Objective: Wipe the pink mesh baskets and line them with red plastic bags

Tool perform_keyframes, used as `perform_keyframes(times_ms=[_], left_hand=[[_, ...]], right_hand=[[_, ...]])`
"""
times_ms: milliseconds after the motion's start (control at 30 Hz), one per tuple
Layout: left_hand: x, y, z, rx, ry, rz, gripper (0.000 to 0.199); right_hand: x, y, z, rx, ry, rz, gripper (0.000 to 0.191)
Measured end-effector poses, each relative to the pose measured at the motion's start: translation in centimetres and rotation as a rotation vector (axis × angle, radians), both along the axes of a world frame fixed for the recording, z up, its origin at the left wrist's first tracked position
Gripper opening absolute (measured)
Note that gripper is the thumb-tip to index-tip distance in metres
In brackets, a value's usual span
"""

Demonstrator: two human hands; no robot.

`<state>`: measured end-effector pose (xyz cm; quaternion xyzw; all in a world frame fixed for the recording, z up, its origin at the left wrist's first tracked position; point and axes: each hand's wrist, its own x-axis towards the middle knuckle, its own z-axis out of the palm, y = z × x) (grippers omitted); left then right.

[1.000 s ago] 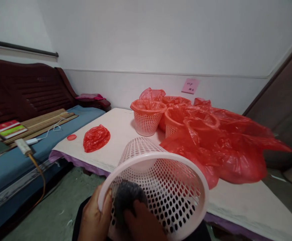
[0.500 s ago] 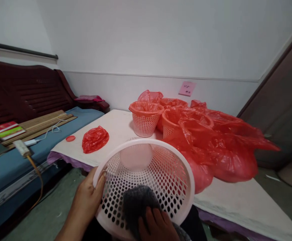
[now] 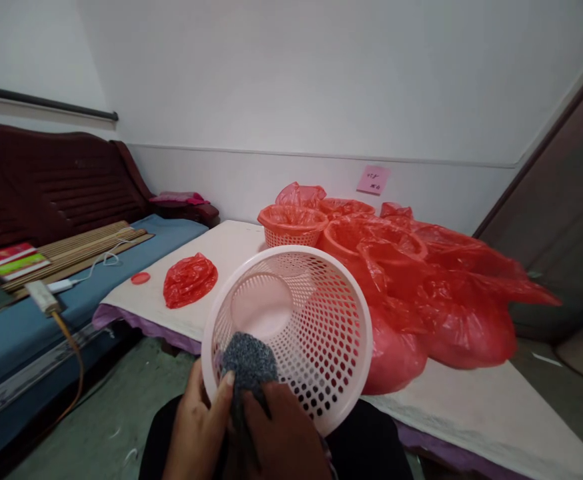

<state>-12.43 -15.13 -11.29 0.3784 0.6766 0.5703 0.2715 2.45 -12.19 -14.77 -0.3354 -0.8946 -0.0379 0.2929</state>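
A pale pink plastic basket (image 3: 339,280) with a perforated wall is tilted over my lap, its mouth facing me. My left hand (image 3: 199,420) grips its rim at the lower left, thumb inside the edge. My right hand (image 3: 276,427) is closed on a dark grey cloth (image 3: 249,363) and presses it against the inner wall at the lower left, close to my left thumb. The ends of my right fingers are partly hidden by the cloth.
On the white-covered table (image 3: 441,400) stand several baskets lined with red plastic bags (image 3: 291,217). Full-looking red bags (image 3: 471,320) lie at the right. A crumpled red bag (image 3: 190,280) and a small red ring (image 3: 140,277) lie at the left, near a blue-cushioned sofa (image 3: 171,233).
The basket has turned and tipped up, its base swinging left. My right hand and the cloth have moved left and slightly up along the inner wall, up to my left hand.
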Motion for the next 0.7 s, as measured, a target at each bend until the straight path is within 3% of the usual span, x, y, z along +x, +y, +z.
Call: perform_keyframes(times_ms=[133,233,333,400,500,600,700], left_hand=[[0.2,-1.0,-2.2,0.027,-0.014,0.053,0.052],[-1.1,-1.3,-2.7,0.003,0.095,0.041,0.053],[-1.8,-1.3,-2.7,0.000,0.163,0.045,0.046],[-1.6,-1.4,-2.7,0.029,0.230,0.028,0.041],[-0.8,-1.7,-2.6,0.050,0.439,-0.054,0.036],[-0.1,-2.0,-2.6,0.093,0.607,-0.104,0.032],[0.0,-2.0,-2.2,0.108,0.627,-0.090,0.029]], right_hand=[[-2.3,-0.5,-0.3,-0.171,-0.023,0.066,0.065],[-2.3,0.2,-1.0,-0.321,-0.184,0.098,0.052],[-1.1,2.4,-0.7,-0.409,-0.338,-0.019,0.025],[-0.4,4.4,-0.5,-0.428,-0.363,-0.136,0.028],[-0.3,6.7,-0.7,-0.469,-0.326,-0.211,0.029],[-1.9,7.1,-0.9,-0.512,-0.220,-0.125,0.036],[-4.0,6.5,-1.0,-0.510,-0.116,-0.056,0.049]])
